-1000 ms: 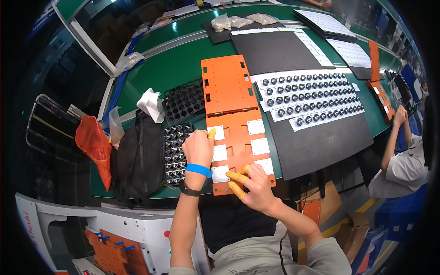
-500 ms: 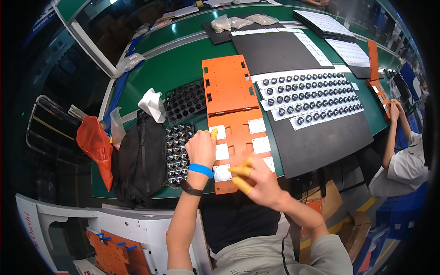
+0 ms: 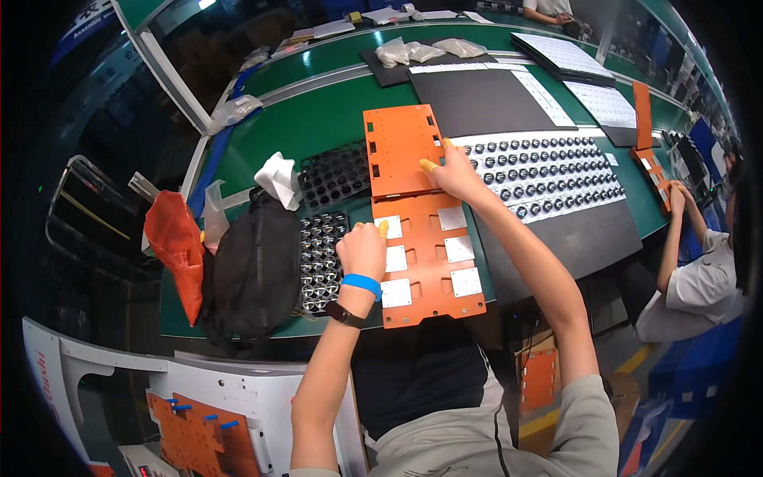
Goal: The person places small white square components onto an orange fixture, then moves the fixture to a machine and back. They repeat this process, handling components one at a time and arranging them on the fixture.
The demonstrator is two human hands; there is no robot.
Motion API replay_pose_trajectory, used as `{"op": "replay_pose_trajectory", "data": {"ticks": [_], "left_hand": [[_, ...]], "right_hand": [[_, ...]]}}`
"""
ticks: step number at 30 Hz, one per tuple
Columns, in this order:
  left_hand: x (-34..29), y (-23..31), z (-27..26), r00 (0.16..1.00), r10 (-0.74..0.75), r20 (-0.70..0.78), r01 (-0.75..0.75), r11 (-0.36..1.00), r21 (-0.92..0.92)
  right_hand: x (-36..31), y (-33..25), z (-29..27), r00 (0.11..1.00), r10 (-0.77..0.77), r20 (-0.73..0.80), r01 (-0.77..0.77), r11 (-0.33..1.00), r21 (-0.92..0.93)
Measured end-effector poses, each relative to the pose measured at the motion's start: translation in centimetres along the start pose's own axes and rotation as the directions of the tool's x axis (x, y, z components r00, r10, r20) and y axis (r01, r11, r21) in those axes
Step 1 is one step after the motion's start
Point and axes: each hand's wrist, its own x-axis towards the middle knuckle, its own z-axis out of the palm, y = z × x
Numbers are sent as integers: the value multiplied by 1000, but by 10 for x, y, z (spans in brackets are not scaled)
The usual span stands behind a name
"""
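Six white plates (image 3: 458, 249) are lying in the orange case (image 3: 430, 298), centre, lid (image 3: 401, 151) open; right hand (image 3: 455, 172) is touching the lid, left hand (image 3: 363, 250) nearing a plate, finger grips unclear.

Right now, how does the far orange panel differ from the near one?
The far panel carries no white plates; the near panel carries six white plates in two columns. The right hand is at the far panel's right edge, while the left hand is at the near panel's left side. Both are orange.
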Motion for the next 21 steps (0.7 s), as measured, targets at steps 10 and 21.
{"op": "replay_pose_trajectory", "data": {"ticks": [10, 21], "left_hand": [[-2, -5, 4, 1000, 15, -24, -16, 999, -30], [-4, 3, 14, 997, -8, -71, 10, 999, 31]], "right_hand": [[-2, -3, -4, 992, 116, -44, -93, 931, 353], [-35, -6, -39, 977, -195, -89, 213, 928, 305]]}}
